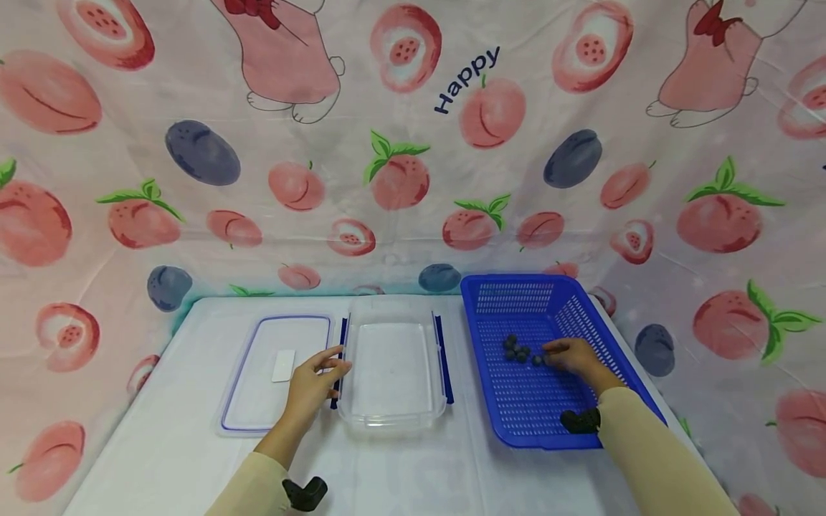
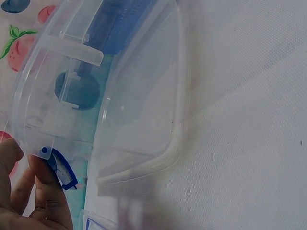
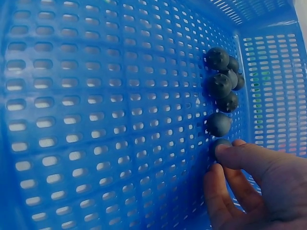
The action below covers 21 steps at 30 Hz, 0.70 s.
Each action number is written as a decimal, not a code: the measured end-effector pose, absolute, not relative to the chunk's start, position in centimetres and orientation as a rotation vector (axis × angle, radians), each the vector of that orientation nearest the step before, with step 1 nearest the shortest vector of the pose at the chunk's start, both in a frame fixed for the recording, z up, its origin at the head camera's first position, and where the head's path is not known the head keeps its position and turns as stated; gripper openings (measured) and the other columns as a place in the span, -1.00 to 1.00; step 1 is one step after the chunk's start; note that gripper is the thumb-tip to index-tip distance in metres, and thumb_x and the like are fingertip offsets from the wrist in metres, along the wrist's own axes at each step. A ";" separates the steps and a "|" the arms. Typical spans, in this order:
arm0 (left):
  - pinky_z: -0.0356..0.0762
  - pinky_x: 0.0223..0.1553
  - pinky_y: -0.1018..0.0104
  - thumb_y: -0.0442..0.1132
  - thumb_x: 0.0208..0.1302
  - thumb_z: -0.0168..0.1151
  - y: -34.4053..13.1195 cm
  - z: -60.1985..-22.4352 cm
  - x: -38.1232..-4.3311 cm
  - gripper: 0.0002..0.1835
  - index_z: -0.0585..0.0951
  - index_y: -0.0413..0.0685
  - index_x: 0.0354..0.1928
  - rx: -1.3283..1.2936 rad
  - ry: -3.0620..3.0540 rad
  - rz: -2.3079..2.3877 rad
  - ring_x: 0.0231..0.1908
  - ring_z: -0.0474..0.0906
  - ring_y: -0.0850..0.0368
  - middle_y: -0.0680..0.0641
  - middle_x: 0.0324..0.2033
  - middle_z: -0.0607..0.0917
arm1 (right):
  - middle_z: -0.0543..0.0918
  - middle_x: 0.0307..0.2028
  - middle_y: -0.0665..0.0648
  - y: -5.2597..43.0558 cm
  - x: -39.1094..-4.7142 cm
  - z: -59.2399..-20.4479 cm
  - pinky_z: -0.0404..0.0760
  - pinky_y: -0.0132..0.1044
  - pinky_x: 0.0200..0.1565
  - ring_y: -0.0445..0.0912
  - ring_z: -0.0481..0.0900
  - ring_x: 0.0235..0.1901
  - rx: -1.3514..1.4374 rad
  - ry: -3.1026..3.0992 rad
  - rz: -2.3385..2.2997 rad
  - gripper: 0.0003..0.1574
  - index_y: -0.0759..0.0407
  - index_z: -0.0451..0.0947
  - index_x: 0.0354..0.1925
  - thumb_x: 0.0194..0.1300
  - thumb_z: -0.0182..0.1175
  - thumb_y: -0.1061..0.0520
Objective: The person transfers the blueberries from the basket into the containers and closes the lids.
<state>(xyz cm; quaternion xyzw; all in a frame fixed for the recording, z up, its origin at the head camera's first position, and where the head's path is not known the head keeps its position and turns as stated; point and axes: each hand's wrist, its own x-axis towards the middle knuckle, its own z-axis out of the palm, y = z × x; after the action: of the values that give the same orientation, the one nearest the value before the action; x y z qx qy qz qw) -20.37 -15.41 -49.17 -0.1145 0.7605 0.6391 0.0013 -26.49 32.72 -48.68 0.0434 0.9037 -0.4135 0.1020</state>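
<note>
the right hand [image 1: 577, 360] pinches one dark berry [image 3: 218, 143] down in the blue basket [image 1: 523, 408], where all the berries are. the left hand [image 1: 310, 383] touches the left side of the clear box [image 1: 391, 421], by a blue clip [image 2: 72, 177]; i cannot tell if it really grips.

the pinched berry might slip out, because it is small and round. a hard squeeze could squash it. the loose berries [image 3: 220, 87] sit close by, so a bump from the fingers could send them rolling over the basket's floor. the box looks light, so a push from the left hand might make it slide on the white surface [image 1: 413, 480].

there are two hands, one basket, one box, and one lid [image 1: 252, 412] lying flat to the left of the box. i see two blue clips, one on each side of the box. i count eight berries: one pinched and seven loose. some hide behind others, so there could be more.
</note>
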 end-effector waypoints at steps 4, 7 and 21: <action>0.57 -0.53 0.46 -0.21 0.25 0.37 -15.4 -49.0 -20.3 -0.50 0.56 -0.14 0.23 -0.355 2.377 2.008 -0.39 0.49 0.20 -0.11 -0.16 0.62 | 0.59 -0.02 0.53 32.7 -26.6 -48.7 0.67 -0.02 -0.09 0.28 0.60 -0.06 0.127 2.664 -1.223 -0.56 0.60 0.49 0.08 0.25 0.18 0.40; 0.57 -0.53 0.46 -0.22 0.25 0.36 -15.4 -49.0 -20.4 -0.50 0.55 -0.14 0.24 -0.363 2.378 2.001 -0.39 0.49 0.19 -0.12 -0.15 0.62 | 0.61 -0.04 0.51 32.8 -26.7 -48.8 0.67 -0.04 -0.11 0.24 0.62 -0.09 0.141 2.664 -1.216 -0.59 0.58 0.52 0.06 0.24 0.18 0.40; 0.58 -0.51 0.45 -0.22 0.26 0.36 -15.6 -49.2 -20.5 -0.51 0.56 -0.08 0.23 -0.366 2.387 1.982 -0.37 0.49 0.17 -0.08 -0.16 0.62 | 0.63 -0.06 0.46 32.9 -26.9 -48.8 0.66 -0.06 -0.10 0.16 0.64 -0.11 0.192 2.645 -1.179 -0.62 0.53 0.55 0.04 0.27 0.17 0.35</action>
<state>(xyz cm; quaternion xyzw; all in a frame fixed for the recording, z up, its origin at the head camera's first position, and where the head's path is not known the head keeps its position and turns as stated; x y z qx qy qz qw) -20.47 -15.56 -49.18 -0.1172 0.7640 0.6344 0.0087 -26.87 32.92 -48.79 0.0657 0.9049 -0.4033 0.1195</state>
